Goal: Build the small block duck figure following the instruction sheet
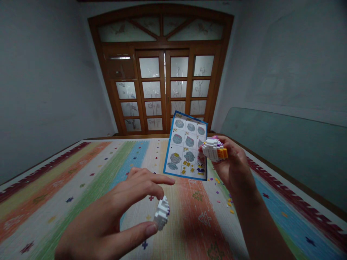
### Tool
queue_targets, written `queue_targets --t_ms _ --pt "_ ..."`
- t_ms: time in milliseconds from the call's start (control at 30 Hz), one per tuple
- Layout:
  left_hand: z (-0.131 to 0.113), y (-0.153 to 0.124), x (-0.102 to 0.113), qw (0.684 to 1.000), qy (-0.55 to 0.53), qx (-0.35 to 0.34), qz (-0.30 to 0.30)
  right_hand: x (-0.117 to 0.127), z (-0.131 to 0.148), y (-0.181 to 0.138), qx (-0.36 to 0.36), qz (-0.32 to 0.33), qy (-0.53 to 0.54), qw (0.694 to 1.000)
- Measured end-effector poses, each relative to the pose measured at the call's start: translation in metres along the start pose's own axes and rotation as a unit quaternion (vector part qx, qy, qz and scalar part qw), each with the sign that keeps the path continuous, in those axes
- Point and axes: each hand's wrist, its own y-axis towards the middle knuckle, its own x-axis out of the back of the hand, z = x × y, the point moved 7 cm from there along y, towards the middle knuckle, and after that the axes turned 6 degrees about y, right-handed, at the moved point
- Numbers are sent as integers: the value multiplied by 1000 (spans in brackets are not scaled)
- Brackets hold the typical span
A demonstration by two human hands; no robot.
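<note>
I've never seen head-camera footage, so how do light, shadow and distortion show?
Head view: dim room, the glass panes among the brightest areas; head view: soft shadow on the tablecloth below and left of the right hand; head view: wooden door frame spreading toward the top, likely lens distortion.

Left hand (119, 206) below-left of instruction sheet (184, 144), pinching, index extended; right hand (234, 168) at sheet's right edge, wrist raised, gripping.
</note>
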Motion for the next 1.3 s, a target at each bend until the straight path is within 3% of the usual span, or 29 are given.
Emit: queue_targets --t_ms 600,867,1067,1167,1300 --pt "-5 3 1 999 -30 3 -15 -2 -1 -1 -7 10 -1 1000" --pt "9 18 -9 995 -73 41 -58 -3 -5 -3 -15 4 5 1000" --pt "13 26 -14 989 -126 47 -56 -1 -7 -3 -3 17 -47 999" --pt "14 30 -12 978 -185 49 -77 3 -27 4 -26 24 -58 998" --pt "21 36 -12 953 -284 55 -95 11 -97 -1 -159 55 -71 983"
